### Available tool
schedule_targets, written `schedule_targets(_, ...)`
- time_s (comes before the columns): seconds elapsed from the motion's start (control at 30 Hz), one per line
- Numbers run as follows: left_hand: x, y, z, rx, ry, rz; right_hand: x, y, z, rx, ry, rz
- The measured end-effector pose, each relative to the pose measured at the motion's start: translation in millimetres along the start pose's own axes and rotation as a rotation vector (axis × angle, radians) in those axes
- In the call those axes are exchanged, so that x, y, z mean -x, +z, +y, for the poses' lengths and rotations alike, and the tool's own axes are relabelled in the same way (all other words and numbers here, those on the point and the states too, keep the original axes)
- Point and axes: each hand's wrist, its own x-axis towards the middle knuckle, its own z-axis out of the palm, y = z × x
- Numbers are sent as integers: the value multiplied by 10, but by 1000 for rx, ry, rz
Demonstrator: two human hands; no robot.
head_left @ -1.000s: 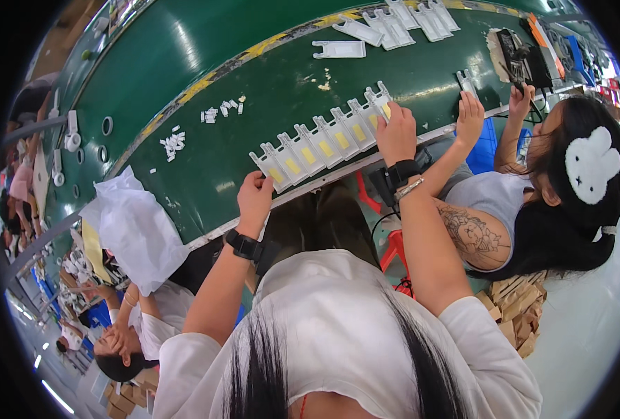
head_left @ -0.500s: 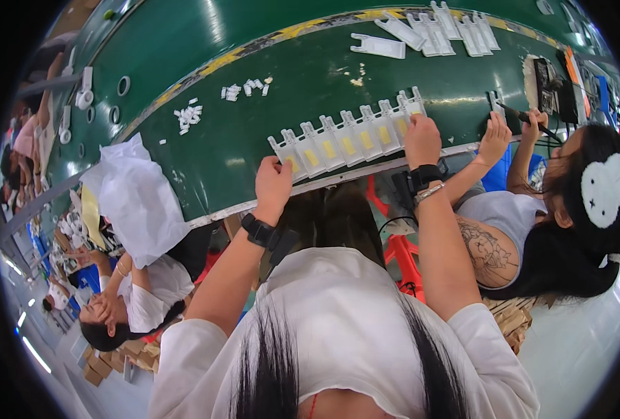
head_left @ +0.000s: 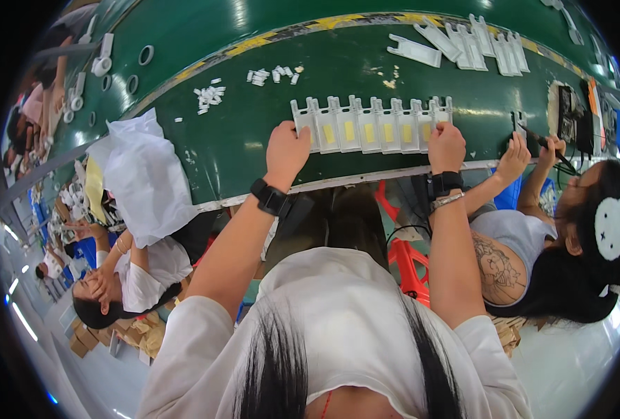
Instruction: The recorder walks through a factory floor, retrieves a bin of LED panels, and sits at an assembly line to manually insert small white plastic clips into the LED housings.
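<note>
Room: pale floor [head_left: 568, 370] to the right of and behind the hands; brown boxes [head_left: 83, 339] far to the left; a red stool [head_left: 409, 269] beside the right forearm.
Tabletop: green [head_left: 240, 140], its pale near edge just below both hands, a yellow-and-black strip [head_left: 254, 45] crossing beyond them.
White bag: crumpled [head_left: 146, 181], left of the left hand at the near edge; I cannot tell what it holds.
Blue bin: right of the right hand, below the edge [head_left: 509, 190], partly behind a co-worker's arm [head_left: 488, 192]; contents hidden.
Row of flat white pieces: side by side between the hands [head_left: 369, 133], yellow rectangles on them; its left end sits farther from the near edge than a second ago.
White pile: more flat pieces [head_left: 467, 47], beyond the right hand.
Left hand: fingers narrowed on the row's left end [head_left: 288, 150].
Right hand: fingers narrowed on its right end [head_left: 447, 146].
Grey rings: far left, beyond the left hand [head_left: 146, 54].
Small white parts: two loose clusters [head_left: 209, 98], beyond and left of the left hand.
</note>
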Motion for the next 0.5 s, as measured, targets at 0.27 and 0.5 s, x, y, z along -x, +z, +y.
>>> schedule_targets(0.27, -187, -141, 75, -149, 132, -9, 78, -13, 172, -22, -59, -19)
schedule_targets(0.5, -541, -464, 103, -111, 398, 201, 145, -299, -246, -234, -317, 84)
